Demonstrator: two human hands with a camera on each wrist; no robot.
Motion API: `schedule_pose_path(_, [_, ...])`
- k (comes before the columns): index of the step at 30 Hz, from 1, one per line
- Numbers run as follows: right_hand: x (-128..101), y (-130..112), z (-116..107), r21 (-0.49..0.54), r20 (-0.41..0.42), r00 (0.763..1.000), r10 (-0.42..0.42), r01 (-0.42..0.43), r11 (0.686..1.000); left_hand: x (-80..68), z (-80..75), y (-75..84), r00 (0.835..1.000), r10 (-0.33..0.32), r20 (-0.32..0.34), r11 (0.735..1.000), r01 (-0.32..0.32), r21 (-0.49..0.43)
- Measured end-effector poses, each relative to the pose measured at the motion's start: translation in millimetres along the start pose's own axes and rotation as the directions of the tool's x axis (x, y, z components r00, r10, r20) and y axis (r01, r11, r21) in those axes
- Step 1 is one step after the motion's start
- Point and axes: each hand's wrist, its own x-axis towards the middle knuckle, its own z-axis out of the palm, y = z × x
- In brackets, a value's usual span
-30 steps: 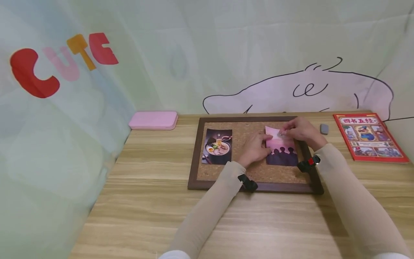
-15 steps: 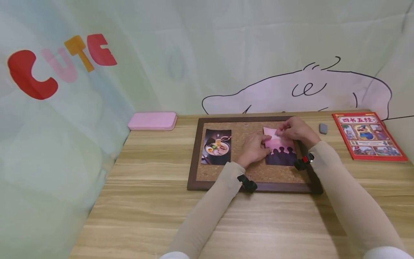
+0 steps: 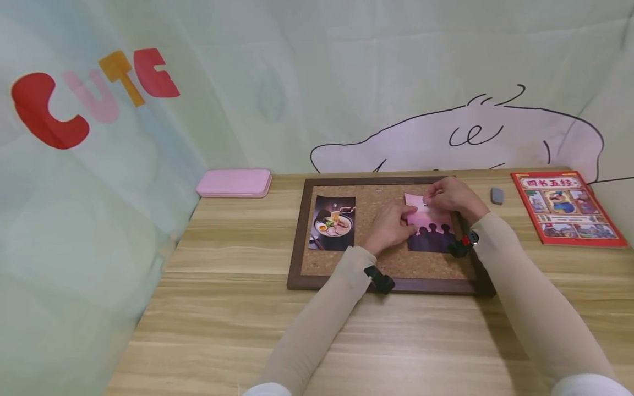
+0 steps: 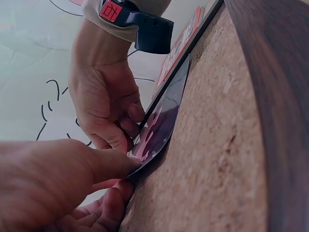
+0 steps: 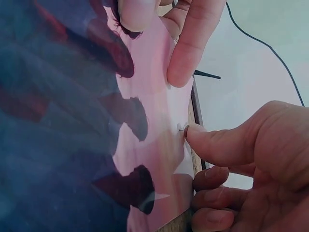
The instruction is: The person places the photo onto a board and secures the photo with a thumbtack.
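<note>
A photo print with a pink sky and dark silhouettes lies on the right part of a brown-framed corkboard. My left hand presses the photo's left side, thumb and index finger spread on it. Close to the photo's upper edge, my right hand holds a small clear push pin with the thumb tip against it; the other fingers are curled. In the left wrist view the photo's near edge bows up off the cork. A ramen photo lies on the board's left part, a pin near its top.
At the back left of the wooden table is a pink case. A small grey block sits right of the board, and a red illustrated book lies farther right. A printed cloth hangs behind the table.
The right hand has shifted slightly left and its fingertips have moved so that the pin head shows below them. The left hand stays on the photo.
</note>
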Motion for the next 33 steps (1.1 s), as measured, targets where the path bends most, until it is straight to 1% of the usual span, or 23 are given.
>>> schedule_pose_path(5, [-0.3, -0.6, 0.5, -0.015, -0.003, 1.0, -0.009, 0.009, 1.0, 0.6, -0.3, -0.1, 1.0, 0.023, -0.002, 1.0, -0.022, 0.017])
schedule_pose_path(10, [1.6, -2.0, 1.9, -0.067, -0.033, 0.999, -0.028, 0.026, 0.997, 1.0, -0.4, 1.0, 1.0, 0.026, 0.0, 0.999, -0.026, 0.023])
schedule_pose_path(12, [1.6, -2.9, 2.5, -0.07, -0.038, 0.999, -0.024, 0.022, 0.997, 0.9, -0.6, 1.7, 1.0, 0.025, 0.001, 0.999, -0.025, 0.028])
schedule_pose_path(17, [0.6, -2.5, 3.1, -0.065, -0.026, 1.0, -0.005, 0.003, 0.998, 1.0, -0.1, 2.6, 1.0, 0.011, 0.009, 0.999, -0.011, 0.047])
schedule_pose_path(23, [1.9, 0.0, 3.0, -0.069, -0.027, 0.999, -0.024, 0.022, 0.997, -0.4, -0.4, 3.2, 1.0, -0.015, 0.019, 0.998, 0.014, 0.053])
schedule_pose_path(29, [1.3, 5.1, 3.9, -0.041, -0.032, 0.999, -0.013, 0.011, 0.999, -1.0, -0.6, 3.5, 1.0, -0.011, 0.02, 0.999, 0.01, 0.039])
schedule_pose_path(33, [-0.2, 8.9, 5.2, -0.023, -0.044, 0.998, -0.041, 0.04, 0.999, -0.9, -1.0, 3.9, 1.0, -0.011, 0.022, 0.999, 0.01, 0.042])
